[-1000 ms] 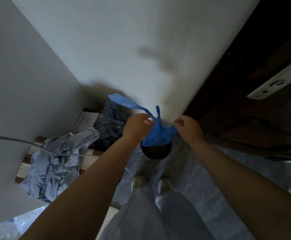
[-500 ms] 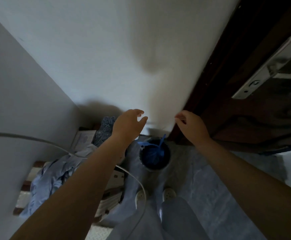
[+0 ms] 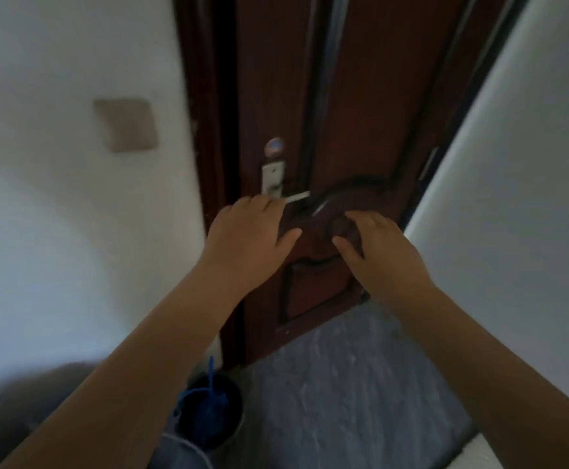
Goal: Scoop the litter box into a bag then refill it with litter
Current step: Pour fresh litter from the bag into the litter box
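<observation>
Both hands are raised in front of a dark brown door (image 3: pixel 361 96). The left hand (image 3: pixel 247 236) has its fingers loosely extended and close together, thumb apart, with the fingertips at the silver door handle (image 3: pixel 296 197) below a metal lock plate (image 3: pixel 272 179); whether they grip the handle I cannot tell. The right hand (image 3: pixel 378 248) is empty, fingers slightly spread and relaxed, in front of the door panel. The blue bag (image 3: pixel 208 407), knotted at the top, sits inside a dark round bin (image 3: pixel 235 418) on the grey floor (image 3: pixel 361 384), at the foot of the white wall (image 3: pixel 56 214) just beside the door's lower left corner
</observation>
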The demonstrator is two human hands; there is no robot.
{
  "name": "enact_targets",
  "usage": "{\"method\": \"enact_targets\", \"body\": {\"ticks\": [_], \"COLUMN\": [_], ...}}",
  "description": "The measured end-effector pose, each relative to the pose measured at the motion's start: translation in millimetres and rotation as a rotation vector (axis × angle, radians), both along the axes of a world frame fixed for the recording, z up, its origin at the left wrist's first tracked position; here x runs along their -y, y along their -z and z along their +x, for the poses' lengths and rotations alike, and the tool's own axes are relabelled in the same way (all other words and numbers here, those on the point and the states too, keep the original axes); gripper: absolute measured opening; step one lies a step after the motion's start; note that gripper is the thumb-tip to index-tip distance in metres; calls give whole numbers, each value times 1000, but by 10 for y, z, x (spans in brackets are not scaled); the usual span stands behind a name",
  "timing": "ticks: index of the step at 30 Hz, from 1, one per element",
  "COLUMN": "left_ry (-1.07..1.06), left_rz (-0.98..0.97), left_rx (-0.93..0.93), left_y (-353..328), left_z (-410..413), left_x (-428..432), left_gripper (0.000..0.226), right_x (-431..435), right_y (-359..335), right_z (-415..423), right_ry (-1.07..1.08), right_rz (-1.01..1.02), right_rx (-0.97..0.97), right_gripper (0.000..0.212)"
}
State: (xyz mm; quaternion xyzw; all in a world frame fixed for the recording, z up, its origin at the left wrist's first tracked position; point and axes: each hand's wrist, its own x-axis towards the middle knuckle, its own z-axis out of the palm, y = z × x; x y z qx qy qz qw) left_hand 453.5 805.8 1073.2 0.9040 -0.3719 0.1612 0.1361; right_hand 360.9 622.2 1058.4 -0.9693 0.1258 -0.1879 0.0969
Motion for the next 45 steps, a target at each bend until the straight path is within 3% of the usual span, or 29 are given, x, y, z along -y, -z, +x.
{"method": "enact_targets", "body": {"ticks": [6, 13, 21, 30, 38, 45], "left_ry": [253, 756, 1241, 1544, 1672, 1784], "left_rz": [11, 50, 84, 206, 261, 369], "left_rx": [68, -104, -2, 59, 26, -3], "left_y": [-431, -287, -498, -144, 223, 581], "left_z": [-1274, -4072, -6653, -8158, -8827, -9695], "left_x": [939, 2260, 2961, 3687, 4813, 5293], "left_gripper": [66, 70, 69, 68, 69, 70], "right_x": [636, 981, 673, 775, 1531, 1743], "right_y": [-507, -461, -620, -133, 173, 491], "right_z": [-1838, -4930, -7801, -9129, -9682, -10349], "right_ry": [297, 780, 1335, 1681, 1872, 1966], "right_rz": [-79, -46, -20, 139, 176, 221], "right_rx": [9, -63, -33, -34, 30, -8], "right_gripper": [59, 60, 63, 66, 67, 68]}}
